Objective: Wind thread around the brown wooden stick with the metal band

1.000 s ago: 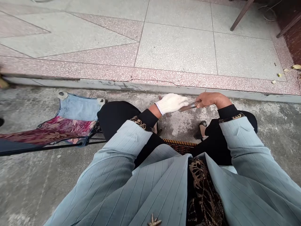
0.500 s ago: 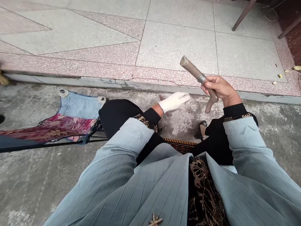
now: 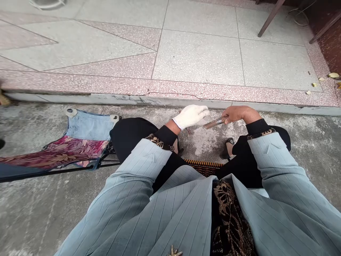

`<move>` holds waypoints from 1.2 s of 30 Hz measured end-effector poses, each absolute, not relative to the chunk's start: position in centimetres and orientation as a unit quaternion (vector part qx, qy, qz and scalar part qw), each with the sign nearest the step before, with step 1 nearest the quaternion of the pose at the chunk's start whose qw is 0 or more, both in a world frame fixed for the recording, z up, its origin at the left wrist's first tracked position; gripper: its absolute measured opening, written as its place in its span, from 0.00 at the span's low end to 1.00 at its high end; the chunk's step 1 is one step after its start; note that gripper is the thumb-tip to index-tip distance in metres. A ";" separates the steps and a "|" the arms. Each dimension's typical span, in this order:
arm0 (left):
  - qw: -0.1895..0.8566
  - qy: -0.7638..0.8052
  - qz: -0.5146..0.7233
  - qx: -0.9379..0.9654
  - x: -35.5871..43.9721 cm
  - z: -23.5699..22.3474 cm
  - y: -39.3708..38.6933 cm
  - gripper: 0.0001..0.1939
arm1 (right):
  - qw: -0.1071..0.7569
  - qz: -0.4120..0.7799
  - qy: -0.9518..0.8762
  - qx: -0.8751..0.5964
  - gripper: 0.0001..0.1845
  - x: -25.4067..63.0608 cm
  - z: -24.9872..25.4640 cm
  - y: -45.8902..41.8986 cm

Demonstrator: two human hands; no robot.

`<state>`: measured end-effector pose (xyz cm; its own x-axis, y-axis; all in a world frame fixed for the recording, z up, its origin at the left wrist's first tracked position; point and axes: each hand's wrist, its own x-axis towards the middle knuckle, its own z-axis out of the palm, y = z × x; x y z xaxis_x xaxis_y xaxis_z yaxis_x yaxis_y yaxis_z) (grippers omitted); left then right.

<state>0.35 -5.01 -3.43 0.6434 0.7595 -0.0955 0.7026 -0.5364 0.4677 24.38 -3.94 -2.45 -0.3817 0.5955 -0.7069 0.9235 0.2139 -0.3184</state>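
The right hand (image 3: pixel 236 113) grasps a stick (image 3: pixel 215 122); the left hand (image 3: pixel 190 116), grip unclear, partly hides a rod (image 3: pixel 188 131) near the step (image 3: pixel 119 100).

From between left knee (image 3: pixel 133 137) and right knee (image 3: pixel 282 138): room at 12 over tiles (image 3: pixel 197 53), past raised step edge (image 3: pixel 128 100). Blockers: held stick (image 3: pixel 214 123) mid-gap, wooden leg (image 3: pixel 270 19) at 1, fabric chair (image 3: pixel 89 126) at 9.
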 end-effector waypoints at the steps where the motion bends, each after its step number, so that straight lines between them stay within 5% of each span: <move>1: 0.256 0.426 0.070 0.865 0.1 -3.4 -4.7 0.20 | 0.222 -0.413 0.743 0.477 0.13 24.4 -2.2 -4.1; 8: 0.373 0.411 0.144 0.819 0.1 -4.6 -3.7 0.18 | 0.056 -0.603 0.713 0.355 0.27 25.2 1.2 -5.2; 13: 0.403 0.405 0.157 0.806 1.1 -5.6 -4.6 0.22 | -0.209 -0.591 0.647 0.434 0.22 26.2 1.5 -5.1; 16: 0.365 0.362 0.107 0.851 1.6 -5.9 -5.5 0.23 | -0.281 -0.527 0.612 0.518 0.17 26.5 -0.1 -4.2; 19: 0.308 0.337 0.049 0.888 1.7 -5.7 -6.1 0.24 | -0.208 -0.401 0.628 0.633 0.15 26.4 -1.7 -3.3; 23: 0.244 0.355 0.035 0.902 1.2 -4.5 -6.2 0.23 | 0.002 -0.238 0.707 0.666 0.14 25.6 -2.5 -3.1; 29: 0.226 0.411 0.046 0.882 0.1 -3.7 -5.0 0.20 | 0.208 -0.382 0.756 0.489 0.13 24.0 -2.5 -4.1; 32: 0.270 0.436 0.073 0.855 -0.3 -4.0 -4.1 0.20 | 0.190 -0.535 0.726 0.389 0.19 24.2 -1.7 -4.6; 36: 0.382 0.420 0.130 0.813 0.1 -4.7 -4.3 0.21 | 0.005 -0.629 0.699 0.340 0.26 25.2 -0.1 -5.0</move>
<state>0.13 -4.33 -4.68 0.6141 0.7817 -0.1084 0.5830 -0.3568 0.7299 25.25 -4.96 -0.07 -0.7683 0.4695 -0.4352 0.4818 -0.0235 -0.8760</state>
